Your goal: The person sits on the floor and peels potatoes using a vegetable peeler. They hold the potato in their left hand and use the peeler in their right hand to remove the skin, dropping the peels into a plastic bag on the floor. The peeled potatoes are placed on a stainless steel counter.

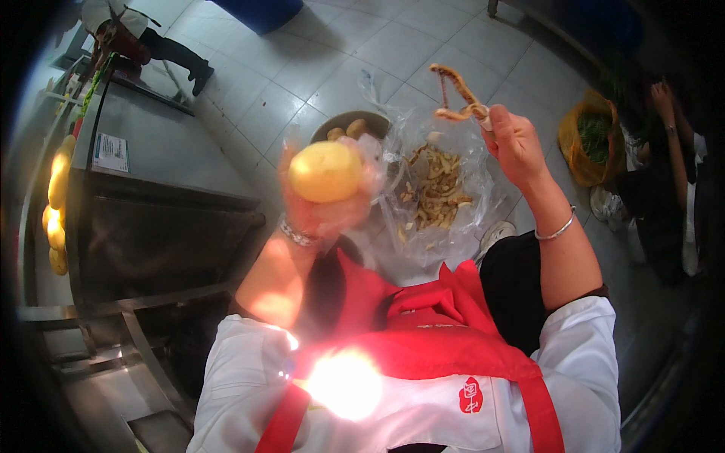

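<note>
My left hand (pixel 334 209), in a clear plastic glove, is shut around a peeled yellow potato (pixel 325 171). My bare right hand (pixel 514 141) grips the handle of a vegetable peeler (pixel 461 96), raised to the right of the potato; brown peel seems to cling to its frame. Between and below the hands, a clear plastic bag (pixel 481 187) lies spread open with many potato peelings (pixel 439 189) in it. Behind the potato stands a round container (pixel 371 116) with unpeeled potatoes (pixel 356 128), partly hidden by my left hand.
At left stands a metal counter (pixel 170 153), with several peeled potatoes (pixel 59 181) along its far side. A yellow bag of greens (pixel 593 136) sits on the tiled floor at right, near another person's arm (pixel 674 136). A further person (pixel 130 34) is at upper left, near a blue container (pixel 260 11).
</note>
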